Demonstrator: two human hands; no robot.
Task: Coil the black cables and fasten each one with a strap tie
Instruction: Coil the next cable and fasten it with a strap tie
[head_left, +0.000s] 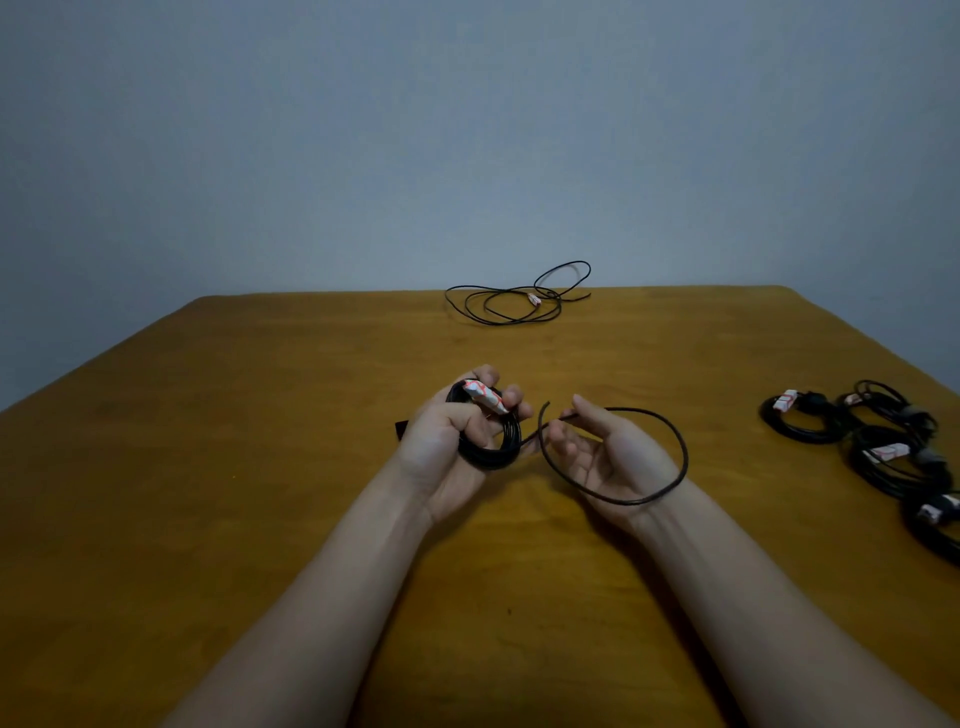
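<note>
Bench (208, 467) carried the finished coils (883, 447) well right of your fingers and one loose cable (514, 301) far beyond them. You were mid-coil. Left hand (447, 441) had its fingers curled round the coil (493, 447), ring roughly upright and facing you, tag (485, 397) at the fingertips. Right hand (608, 457) was palm up, thumb and forefinger pinching the tail (675, 452), which arced round the wrist, free end pointing up just left of those fingers. Next move, I'd judge: lay that last loop on, then strap.
</note>
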